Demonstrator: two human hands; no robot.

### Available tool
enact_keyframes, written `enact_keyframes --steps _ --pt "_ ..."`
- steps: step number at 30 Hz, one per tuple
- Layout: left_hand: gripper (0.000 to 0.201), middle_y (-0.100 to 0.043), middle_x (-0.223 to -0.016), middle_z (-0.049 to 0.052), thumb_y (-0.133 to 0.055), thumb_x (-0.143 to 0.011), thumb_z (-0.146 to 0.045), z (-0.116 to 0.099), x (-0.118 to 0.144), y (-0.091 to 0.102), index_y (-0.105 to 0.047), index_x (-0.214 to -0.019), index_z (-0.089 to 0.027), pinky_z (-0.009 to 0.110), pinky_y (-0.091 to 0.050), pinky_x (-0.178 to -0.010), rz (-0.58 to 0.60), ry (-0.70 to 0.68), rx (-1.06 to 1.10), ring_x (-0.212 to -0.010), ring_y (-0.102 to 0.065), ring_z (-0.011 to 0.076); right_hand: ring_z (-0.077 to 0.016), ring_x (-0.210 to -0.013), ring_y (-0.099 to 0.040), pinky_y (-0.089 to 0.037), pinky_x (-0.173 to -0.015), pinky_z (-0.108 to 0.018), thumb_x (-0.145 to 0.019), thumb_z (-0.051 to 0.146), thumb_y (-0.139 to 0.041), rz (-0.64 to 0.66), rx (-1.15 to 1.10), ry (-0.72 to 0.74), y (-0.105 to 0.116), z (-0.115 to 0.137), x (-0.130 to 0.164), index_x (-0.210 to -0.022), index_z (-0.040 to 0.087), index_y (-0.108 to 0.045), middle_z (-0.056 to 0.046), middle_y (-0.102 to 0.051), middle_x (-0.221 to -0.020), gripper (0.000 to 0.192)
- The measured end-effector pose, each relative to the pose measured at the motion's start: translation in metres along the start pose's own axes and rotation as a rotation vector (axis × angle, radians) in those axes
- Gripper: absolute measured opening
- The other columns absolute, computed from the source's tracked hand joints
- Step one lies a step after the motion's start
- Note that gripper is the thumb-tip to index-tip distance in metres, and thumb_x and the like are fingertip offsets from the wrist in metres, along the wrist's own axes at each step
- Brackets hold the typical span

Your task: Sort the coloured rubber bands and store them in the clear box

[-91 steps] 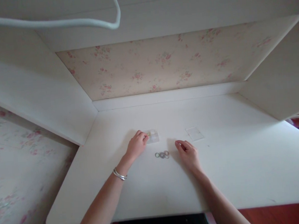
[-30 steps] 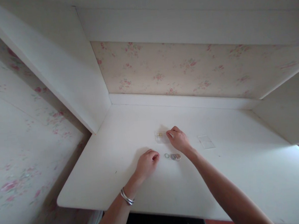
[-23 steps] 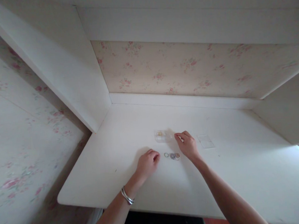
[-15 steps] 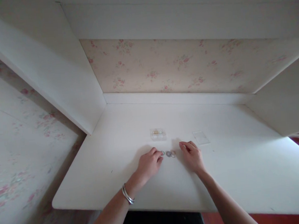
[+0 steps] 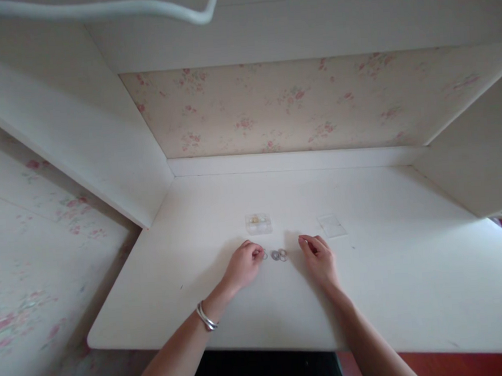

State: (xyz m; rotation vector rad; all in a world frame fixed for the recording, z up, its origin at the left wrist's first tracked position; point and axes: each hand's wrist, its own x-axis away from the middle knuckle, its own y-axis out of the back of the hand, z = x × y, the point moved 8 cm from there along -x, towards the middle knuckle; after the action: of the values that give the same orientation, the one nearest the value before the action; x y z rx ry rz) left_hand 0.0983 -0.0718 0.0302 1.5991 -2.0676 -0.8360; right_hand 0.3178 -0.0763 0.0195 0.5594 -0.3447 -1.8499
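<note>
Left hand is pinching a small ring over the bench, just beside the other rings; three seconds ago it was at the clear box. Right hand backed off that box this last second; I can't tell from here if it's pinching anything.

Past the left grip stands a clear box, past the right grip a flat panel, free counter between them; rings block the gap between grips.
</note>
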Motion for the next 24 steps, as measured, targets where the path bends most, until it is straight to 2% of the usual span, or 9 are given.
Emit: enact_keyframes --steps 5,9,13,19,24 --pt "0.024 -0.064 -0.084 0.004 -0.049 -0.084 -0.033 0.006 -0.019 0.018 -0.066 -0.088 -0.016 0.025 -0.045 -0.07 -0.048 0.089 0.093 -0.074 -0.058 0.0138 -0.0134 -0.06 -0.049 -0.039 -0.059 -0.027 -0.085 0.052 -0.044 -0.006 -0.015 -0.008 0.002 0.0 0.0 -0.088 0.018 -0.069 -0.003 -0.056 -0.072 0.042" --pt "0.025 -0.063 -0.082 0.004 -0.05 -0.084 -0.034 -0.004 -0.039 0.029 -0.067 -0.087 -0.017 0.026 -0.045 -0.071 -0.117 0.011 -0.021 -0.073 -0.056 0.0138 -0.0135 -0.061 -0.049 -0.039 -0.06 -0.027 -0.085 0.051 -0.045 -0.007 -0.025 -0.007 0.003 -0.001 -0.001 -0.087 0.019 -0.069 -0.002 -0.055 -0.072 0.04" --pt "0.021 -0.063 -0.085 0.005 -0.05 -0.084 -0.029 -0.011 -0.066 0.025 -0.068 -0.087 -0.018 0.028 -0.044 -0.08 -0.132 -0.085 -0.152 -0.082 -0.058 0.0156 -0.0128 -0.061 -0.049 -0.039 -0.059 -0.026 -0.086 0.049 -0.045 -0.001 -0.041 0.009 0.002 -0.004 -0.002 -0.088 0.018 -0.069 -0.002 -0.055 -0.072 0.039" --pt "0.019 -0.066 -0.088 0.006 -0.054 -0.082 -0.028 0.001 -0.104 0.015 -0.071 -0.085 -0.019 0.028 -0.045 -0.082 -0.129 -0.01 -0.218 -0.083 -0.06 0.0175 -0.0126 -0.059 -0.048 -0.038 -0.056 -0.026 -0.086 0.049 -0.043 -0.017 -0.045 0.035 0.002 -0.006 -0.003 -0.088 0.018 -0.068 -0.002 -0.054 -0.071 0.04" --pt "0.024 -0.068 -0.089 0.006 -0.05 -0.084 -0.03 0.008 -0.105 0.021 -0.07 -0.09 -0.018 0.028 -0.045 -0.078 -0.156 0.02 -0.192 -0.081 -0.061 0.0175 -0.0125 -0.06 -0.049 -0.039 -0.057 -0.025 -0.087 0.047 -0.044 -0.006 -0.014 0.038 0.002 -0.007 -0.003 -0.088 0.019 -0.068 -0.001 -0.054 -0.07 0.038"
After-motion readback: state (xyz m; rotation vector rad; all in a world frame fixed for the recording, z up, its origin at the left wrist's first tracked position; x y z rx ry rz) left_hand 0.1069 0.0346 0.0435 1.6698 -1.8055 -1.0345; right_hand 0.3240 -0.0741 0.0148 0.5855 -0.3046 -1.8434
